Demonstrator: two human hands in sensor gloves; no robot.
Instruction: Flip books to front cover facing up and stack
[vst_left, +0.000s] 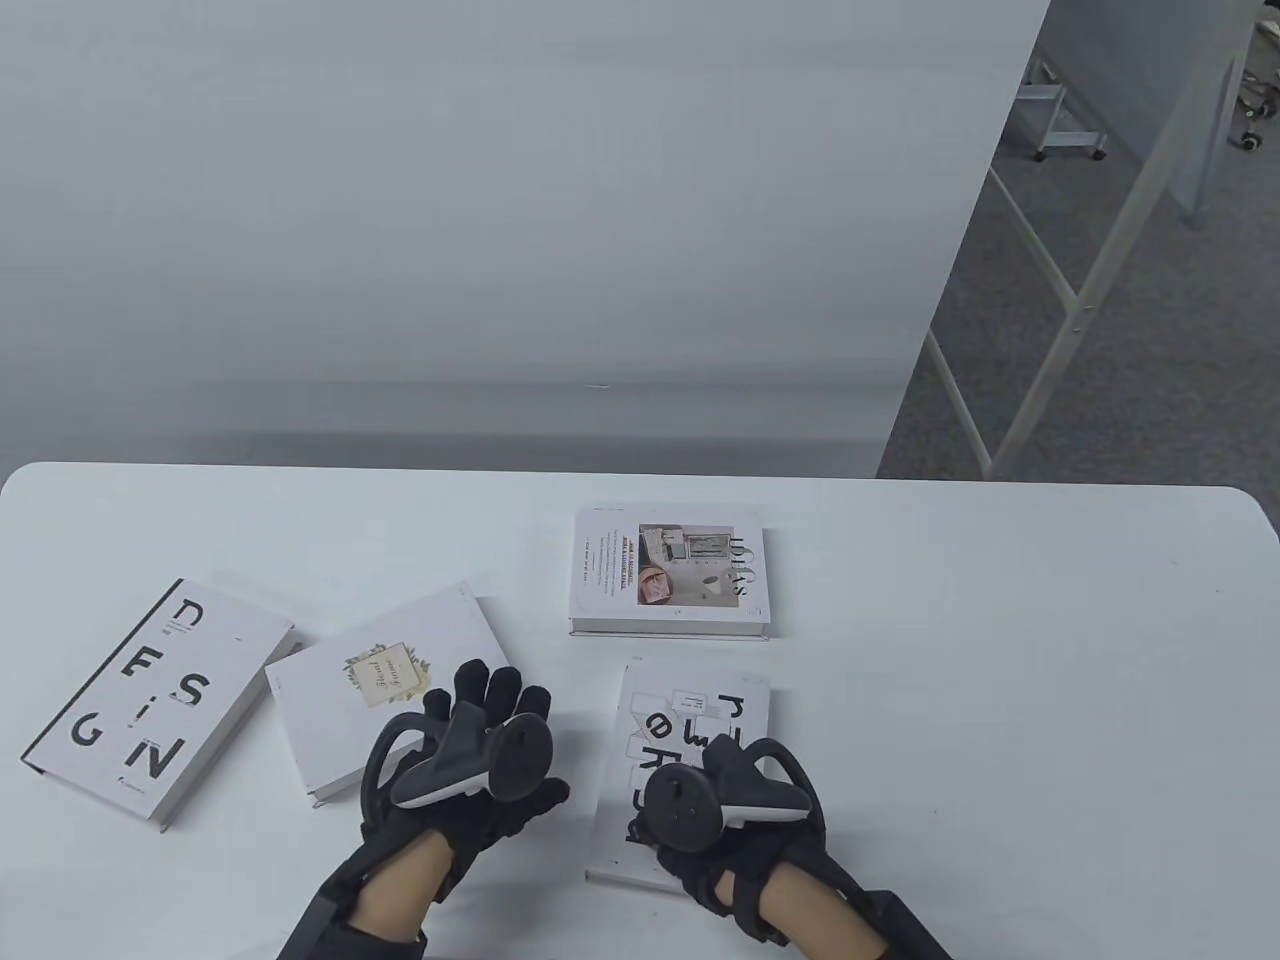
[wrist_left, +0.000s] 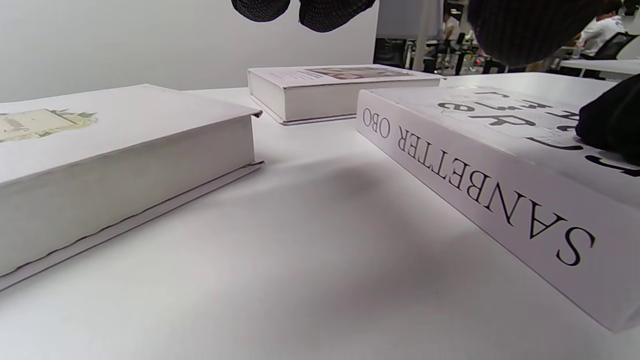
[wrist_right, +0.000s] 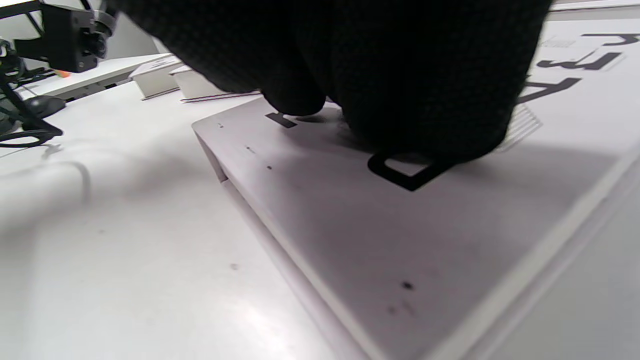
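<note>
- The right hand (vst_left: 722, 800) is resting fingers-down on the nearest book (vst_left: 690, 740), pressing its top cover; the right wrist view shows the gloved fingers (wrist_right: 400, 100) flat on the printed cover, not curled round any edge.
- The left hand (vst_left: 470, 760) is hovering with fingers spread apart between that book and the floral book (vst_left: 390, 690), holding nothing; its fingertips may be just over the floral book's near corner.
- Judged advice for the step in hand: this book looks wide and stiff, so one hand should be sliding under the spine edge while the other steadies the cover, keeping it from sliding on the smooth table (vst_left: 1000, 650).
- The nearest book is lying flat near the table's front edge, white, with large black letters on top and "SANBETTER OBO" along its spine (wrist_left: 475, 185).
- The floral book, white with a small pale label, is lying flat and slanted, just left of the left hand.
- The DESIGN book (vst_left: 150, 690) is lying furthest left, flat, lettered side up, close beside the floral one.
- The photo book (vst_left: 670, 570) is lying flat beyond the nearest book, apart from it, with a picture on its cover.
- No books are stacked yet.
</note>
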